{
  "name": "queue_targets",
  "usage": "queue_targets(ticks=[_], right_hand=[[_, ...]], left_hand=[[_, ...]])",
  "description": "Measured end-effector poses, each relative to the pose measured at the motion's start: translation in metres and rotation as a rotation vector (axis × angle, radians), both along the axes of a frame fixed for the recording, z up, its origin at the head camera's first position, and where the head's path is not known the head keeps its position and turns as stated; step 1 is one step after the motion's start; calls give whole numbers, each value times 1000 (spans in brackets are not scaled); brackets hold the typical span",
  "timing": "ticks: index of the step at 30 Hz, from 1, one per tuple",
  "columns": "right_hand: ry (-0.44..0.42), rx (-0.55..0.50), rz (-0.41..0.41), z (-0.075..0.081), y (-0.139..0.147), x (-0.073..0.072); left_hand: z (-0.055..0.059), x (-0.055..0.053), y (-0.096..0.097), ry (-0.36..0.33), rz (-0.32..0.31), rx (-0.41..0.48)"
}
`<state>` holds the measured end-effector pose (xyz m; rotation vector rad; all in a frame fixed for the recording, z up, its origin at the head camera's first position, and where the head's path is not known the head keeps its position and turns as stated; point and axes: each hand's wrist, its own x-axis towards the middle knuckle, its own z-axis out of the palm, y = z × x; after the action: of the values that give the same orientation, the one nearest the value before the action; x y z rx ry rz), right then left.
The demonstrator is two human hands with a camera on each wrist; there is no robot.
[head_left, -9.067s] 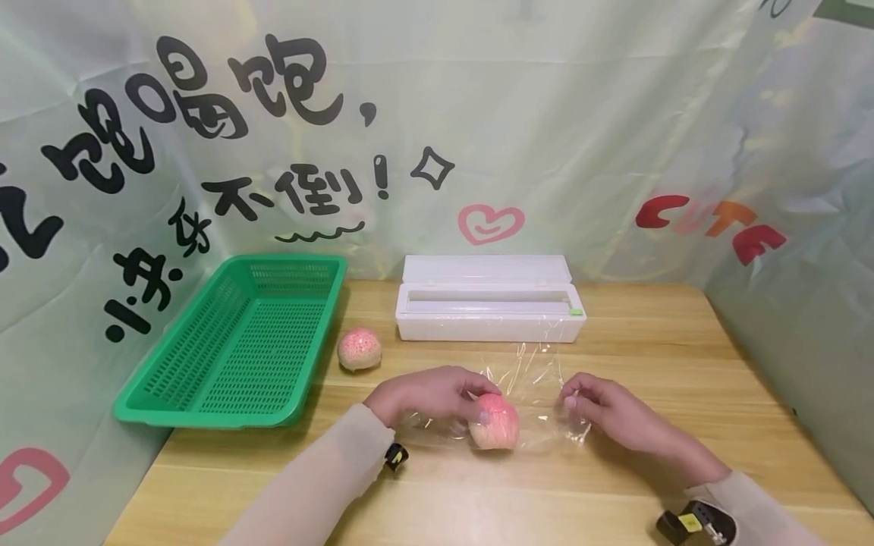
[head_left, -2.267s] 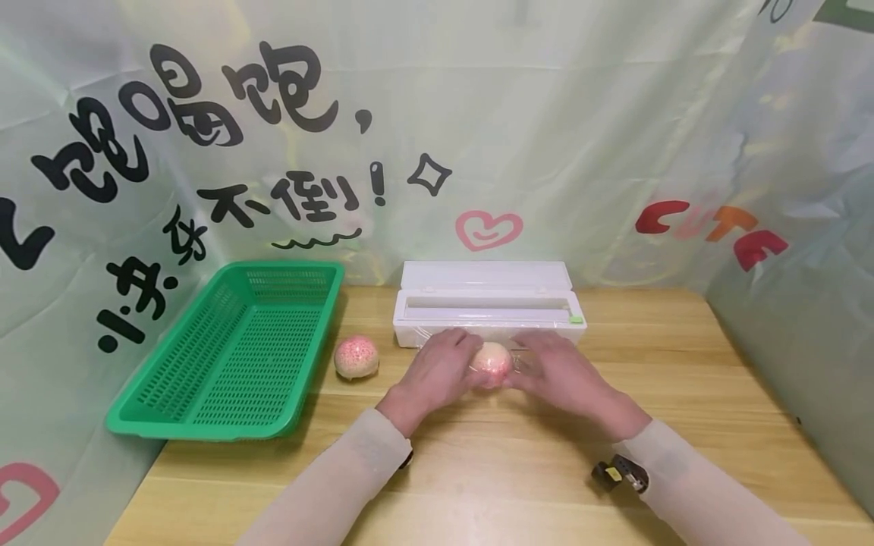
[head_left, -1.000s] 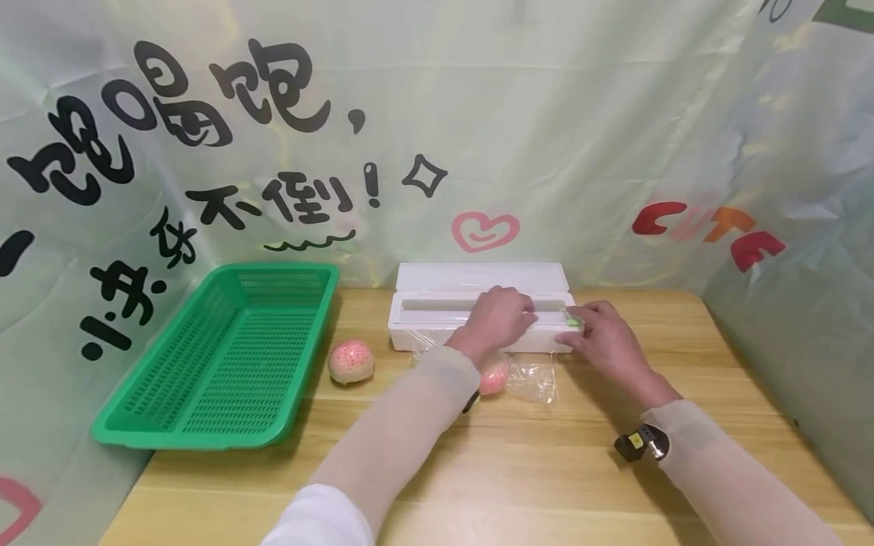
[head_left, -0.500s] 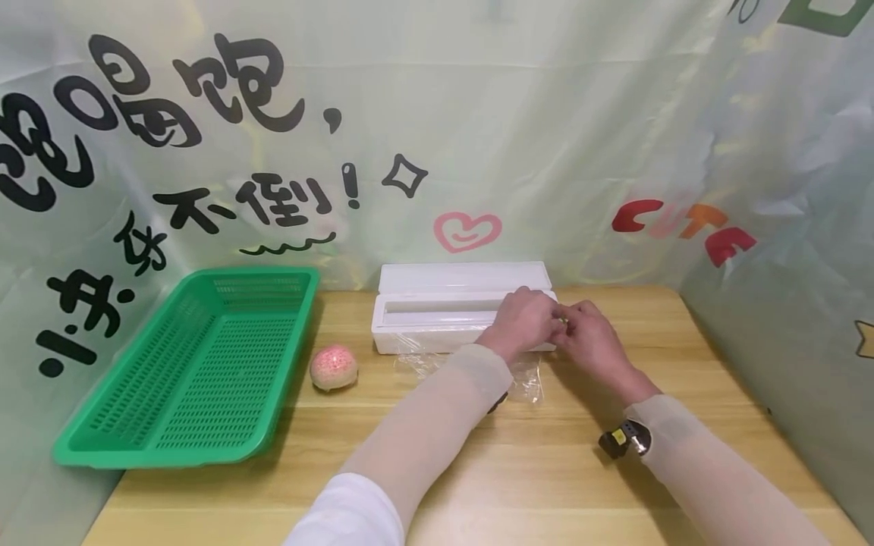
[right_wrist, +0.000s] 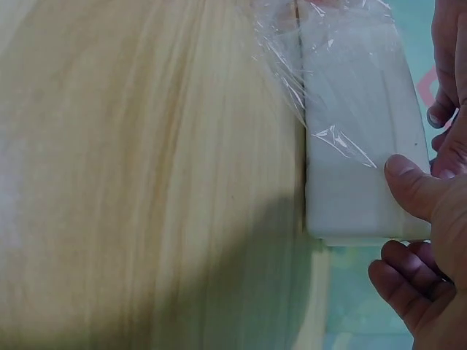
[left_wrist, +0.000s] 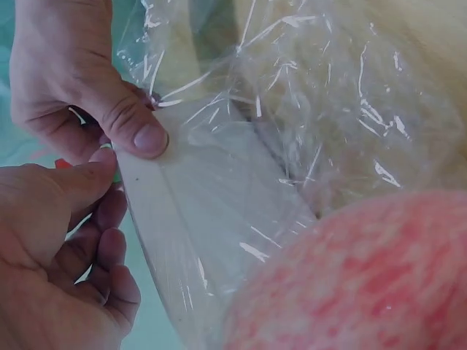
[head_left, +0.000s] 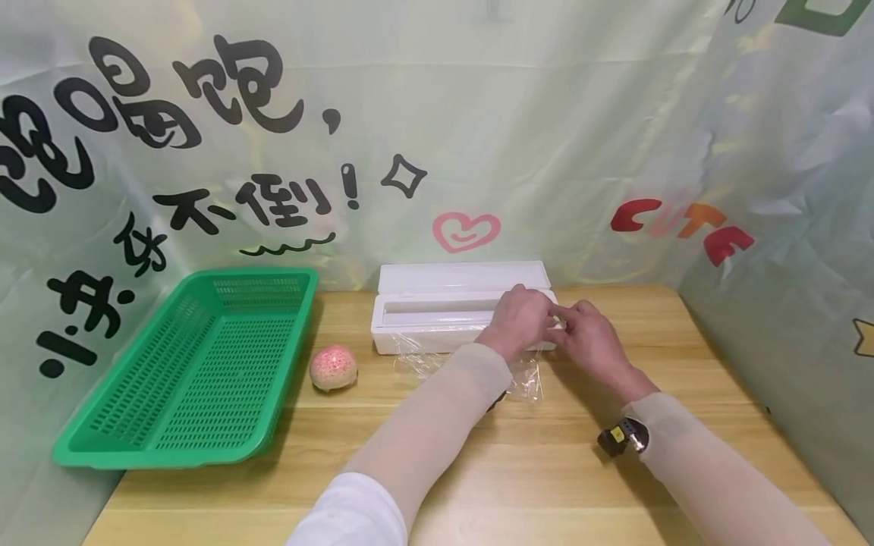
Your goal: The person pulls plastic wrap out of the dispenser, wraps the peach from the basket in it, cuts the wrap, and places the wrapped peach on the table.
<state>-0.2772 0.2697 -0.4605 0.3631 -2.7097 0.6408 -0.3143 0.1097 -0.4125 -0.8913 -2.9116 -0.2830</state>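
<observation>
A tabletop booth, shown by a wooden table [head_left: 553, 485] enclosed by printed cloth walls [head_left: 546, 136].

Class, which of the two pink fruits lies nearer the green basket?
The fruit between the green basket and white box; the other fruit shows only in the left wrist view, by the clear film.

The head view is bright, the wrist views dim. The wrap [left_wrist: 365, 109] shines in white streaks. A shadow darkens the table [right_wrist: 241, 292].

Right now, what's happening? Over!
Left grip at small green slider. Right grip on long white box. Clear crinkly film, round pink peach in front.
</observation>
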Motion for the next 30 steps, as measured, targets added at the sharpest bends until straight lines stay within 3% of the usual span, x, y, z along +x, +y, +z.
queue_targets(ticks=[4, 12, 20, 30], right_hand=[[15, 21, 12, 1, 0, -1], [75, 16, 32, -2, 3, -1], [57, 15, 37, -3, 2, -2], [41, -12, 33, -1, 4, 1]], left_hand=[[2, -1, -2, -6, -7, -5], [2, -5, -7, 49, -55, -54], [2, -5, -13, 26, -46, -44], [4, -4, -23, -58, -10, 8]])
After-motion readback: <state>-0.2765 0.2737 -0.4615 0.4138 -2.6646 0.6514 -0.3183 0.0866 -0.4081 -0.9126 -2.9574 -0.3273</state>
